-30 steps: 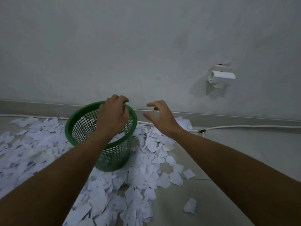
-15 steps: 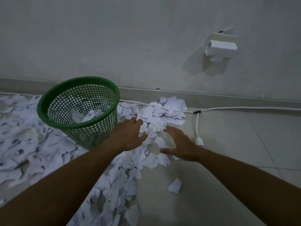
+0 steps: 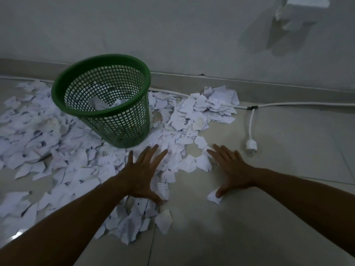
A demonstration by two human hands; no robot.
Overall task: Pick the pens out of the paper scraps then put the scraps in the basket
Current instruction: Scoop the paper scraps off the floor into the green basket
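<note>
White paper scraps (image 3: 194, 114) lie scattered over the tiled floor, thickest to the left of and behind a green mesh basket (image 3: 119, 129). The basket stands upright with a few scraps inside. My left hand (image 3: 143, 170) lies flat with fingers spread on the scraps just in front of the basket. To its right, my right hand (image 3: 231, 169) is flat and spread on the floor at the edge of the scraps, its thumb touching one loose scrap (image 3: 214, 197). No pens show anywhere.
A grey wall with a skirting runs along the back. A white cable (image 3: 288, 104) follows the skirting and ends in a plug (image 3: 251, 147) on the floor right of my right hand. A white box (image 3: 301, 10) is fixed to the wall at top right.
Both hands came down from the basket rim to the floor and spread flat on the scraps. The view tilted downward and closer to the floor.
</note>
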